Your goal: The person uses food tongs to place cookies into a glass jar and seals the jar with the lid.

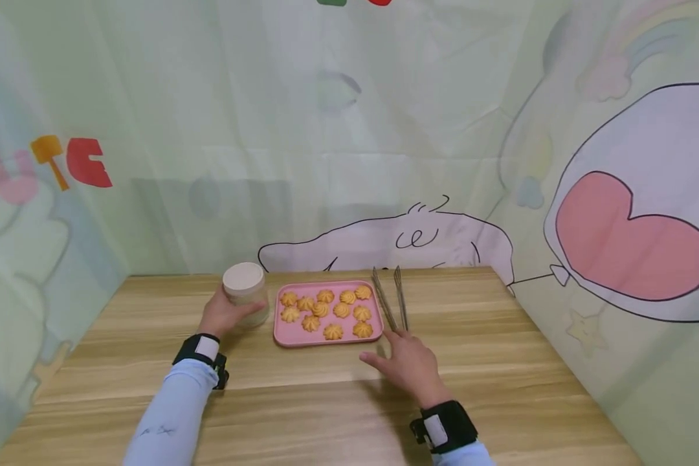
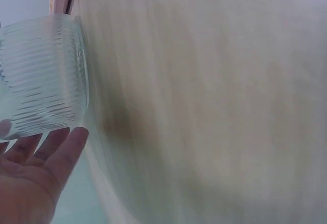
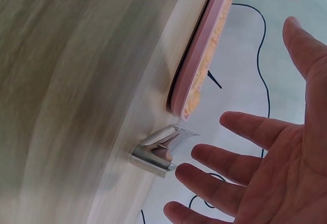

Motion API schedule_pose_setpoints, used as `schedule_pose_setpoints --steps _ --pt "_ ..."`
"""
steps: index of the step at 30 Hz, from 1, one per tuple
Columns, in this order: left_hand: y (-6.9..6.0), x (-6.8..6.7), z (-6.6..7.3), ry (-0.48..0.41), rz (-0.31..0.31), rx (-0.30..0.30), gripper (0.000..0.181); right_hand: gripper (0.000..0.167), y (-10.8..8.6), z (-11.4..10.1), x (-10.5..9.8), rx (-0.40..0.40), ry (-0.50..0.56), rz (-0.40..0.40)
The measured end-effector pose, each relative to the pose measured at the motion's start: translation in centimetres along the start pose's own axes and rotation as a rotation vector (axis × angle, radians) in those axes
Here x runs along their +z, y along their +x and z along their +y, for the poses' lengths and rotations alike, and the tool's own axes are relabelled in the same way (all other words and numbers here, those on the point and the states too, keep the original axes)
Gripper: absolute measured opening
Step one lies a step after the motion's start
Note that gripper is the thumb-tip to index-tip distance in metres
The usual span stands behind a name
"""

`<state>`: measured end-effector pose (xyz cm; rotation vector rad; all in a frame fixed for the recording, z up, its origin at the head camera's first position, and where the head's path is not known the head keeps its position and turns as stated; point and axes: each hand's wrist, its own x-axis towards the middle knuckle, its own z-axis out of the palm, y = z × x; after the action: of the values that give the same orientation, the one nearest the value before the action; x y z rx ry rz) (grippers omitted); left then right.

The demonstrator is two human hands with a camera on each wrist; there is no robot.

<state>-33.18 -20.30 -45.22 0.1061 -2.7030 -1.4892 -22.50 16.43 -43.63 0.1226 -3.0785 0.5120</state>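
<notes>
A ribbed clear jar with a whitish lid (image 1: 244, 277) stands upright at the left of the table. My left hand (image 1: 220, 315) holds it from the left side, the thumb across its front. In the left wrist view the fingers (image 2: 65, 155) lie against the jar's ribbed wall (image 2: 43, 75). My right hand (image 1: 412, 366) is spread, with nothing in it, just in front of the near end of metal tongs (image 1: 402, 301). The right wrist view shows the tongs' bent end (image 3: 153, 155) close to the fingertips; whether they touch cannot be told.
Between the hands lies a pink tray (image 1: 291, 335) bearing several piped cookies (image 1: 333, 331). The tongs lie right of it. A wooden table (image 1: 303, 414) carries everything, with a printed cloth wall (image 1: 239, 129) behind its far edge.
</notes>
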Motion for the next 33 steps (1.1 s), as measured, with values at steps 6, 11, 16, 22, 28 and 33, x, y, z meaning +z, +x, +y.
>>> schedule_pose_setpoints --steps 6,11,16,22,28,33 --pt "-1.6 -0.8 0.0 -0.016 -0.006 -0.035 0.107 0.083 -0.2 0.2 0.0 -0.007 0.020 0.002" --pt "-2.7 -1.5 0.4 -0.024 0.001 -0.020 0.108 0.082 -0.2 0.2 0.0 -0.031 0.026 0.025" --pt "-3.6 -1.5 1.1 -0.063 -0.002 0.006 0.110 0.081 -0.2 0.2 -0.2 -0.023 0.033 0.025" --pt "-4.7 -1.2 2.3 -0.075 0.011 0.100 0.106 0.083 -0.4 0.1 -0.3 -0.021 0.030 0.006" --pt "-5.8 -0.1 3.9 -0.089 -0.017 0.154 0.103 0.082 -0.6 0.2 -0.4 -0.025 0.025 0.021" --pt "-6.5 1.2 5.1 -0.075 -0.014 0.215 0.095 0.084 -0.8 0.3 -0.5 -0.029 0.026 0.032"
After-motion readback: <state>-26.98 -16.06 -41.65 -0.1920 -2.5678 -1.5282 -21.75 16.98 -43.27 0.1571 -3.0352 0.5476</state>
